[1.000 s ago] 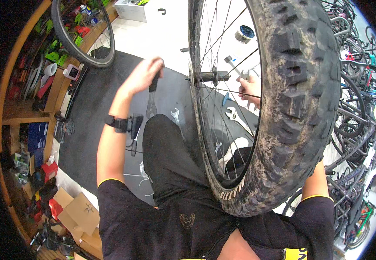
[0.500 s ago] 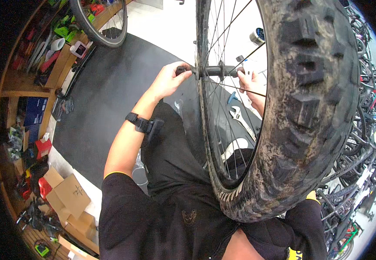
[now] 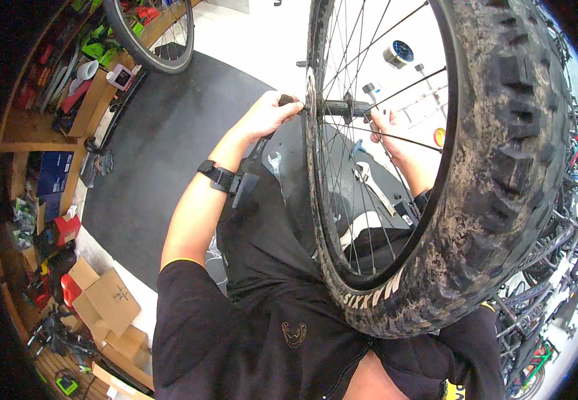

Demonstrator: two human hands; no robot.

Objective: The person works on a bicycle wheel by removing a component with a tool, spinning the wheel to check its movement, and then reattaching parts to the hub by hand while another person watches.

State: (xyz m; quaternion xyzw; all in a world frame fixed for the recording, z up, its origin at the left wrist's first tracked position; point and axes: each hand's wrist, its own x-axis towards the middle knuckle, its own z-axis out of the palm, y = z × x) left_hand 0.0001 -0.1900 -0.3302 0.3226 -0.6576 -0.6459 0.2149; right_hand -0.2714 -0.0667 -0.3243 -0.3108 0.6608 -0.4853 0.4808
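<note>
A muddy mountain bike wheel (image 3: 502, 167) stands upright before me, its knobby tyre leaning against my chest. My left hand (image 3: 270, 117) is closed at the left end of the hub (image 3: 347, 108), fingers round a small dark part, perhaps a tool's grip, whose kind I cannot make out. A dark bar shows just below that wrist. Seen through the spokes, my right hand (image 3: 387, 130) pinches the hub's right end between thumb and fingers.
Beyond the spokes lie an adjustable wrench (image 3: 377, 188), a blue-handled tool (image 3: 359, 148) and a round tin (image 3: 399, 53). A spanner (image 3: 275, 163) is near my leg. Another wheel (image 3: 169, 63) stands far left, by shelves (image 3: 35, 140). Cardboard boxes (image 3: 109, 303) sit lower left; several bicycles (image 3: 535, 267) fill the right.
The wheel has turned and shifted a little right, opening the view through its spokes. My left hand has moved slightly right, and more of my right forearm shows.
</note>
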